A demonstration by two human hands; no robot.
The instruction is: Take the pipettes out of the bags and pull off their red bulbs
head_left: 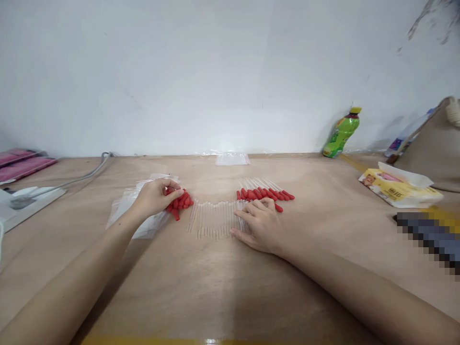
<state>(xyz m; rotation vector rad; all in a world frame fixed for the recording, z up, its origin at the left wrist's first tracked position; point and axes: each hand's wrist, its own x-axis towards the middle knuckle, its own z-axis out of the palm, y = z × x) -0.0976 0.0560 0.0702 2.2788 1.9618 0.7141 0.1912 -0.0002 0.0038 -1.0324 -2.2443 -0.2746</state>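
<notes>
My left hand (157, 195) is at a small heap of red rubber dropper bulbs (184, 200), its thumb and fingers closed on a bulb that is mostly hidden. Thin clear glass dropper tubes (212, 218) lie side by side in a row at the middle of the table. Over the right end of that row rests my right hand (261, 225), fingers apart, with thumb and forefinger touching the tubes. Just beyond it, several droppers fitted with red bulbs (264, 193) lie with their glass tips pointing away from me.
Clear plastic bags (145, 230) lie under and beside my left hand, and another bag (232, 159) is by the wall. At right are a green drink bottle (341, 134), a yellow tissue pack (398, 189) and a beige bag (434, 148). A grey cable (82, 176) runs along the left.
</notes>
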